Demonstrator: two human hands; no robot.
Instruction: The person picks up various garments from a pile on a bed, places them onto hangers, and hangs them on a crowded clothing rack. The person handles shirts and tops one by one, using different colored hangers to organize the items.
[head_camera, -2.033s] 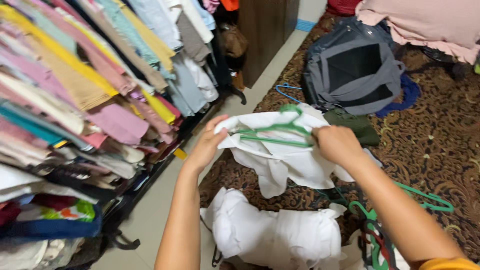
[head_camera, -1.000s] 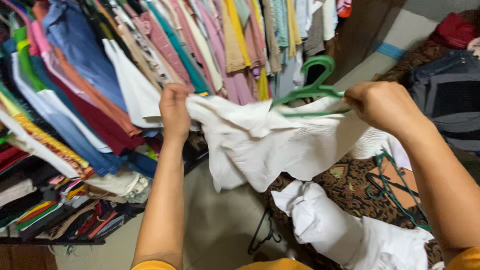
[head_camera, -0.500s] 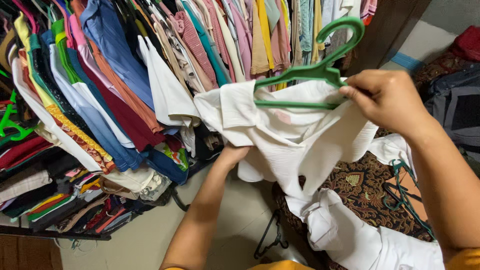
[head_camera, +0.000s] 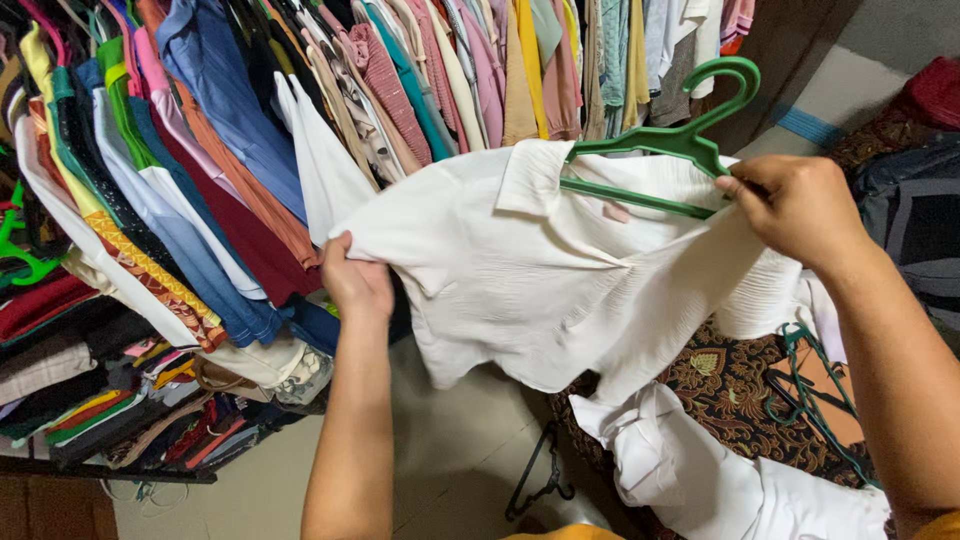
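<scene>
A white collared shirt (head_camera: 520, 270) is spread in the air on a green plastic hanger (head_camera: 670, 140). My right hand (head_camera: 800, 210) pinches the hanger's right end together with the shirt's shoulder. My left hand (head_camera: 357, 280) grips the shirt's left sleeve edge and pulls it out flat, close to the hanging clothes. The hanger's hook points up, and its left arm is tucked under the collar.
A packed rack of hanging clothes (head_camera: 250, 130) fills the left and top. Folded clothes (head_camera: 110, 390) are stacked below it. More white garments (head_camera: 720, 470) and loose hangers (head_camera: 810, 380) lie on a patterned carpet (head_camera: 730, 380). A black hanger (head_camera: 540, 470) lies on the pale floor.
My left hand came out from under the shirt and took its left edge, stretching it flat. The hanger and my right hand rose slightly to the right.
</scene>
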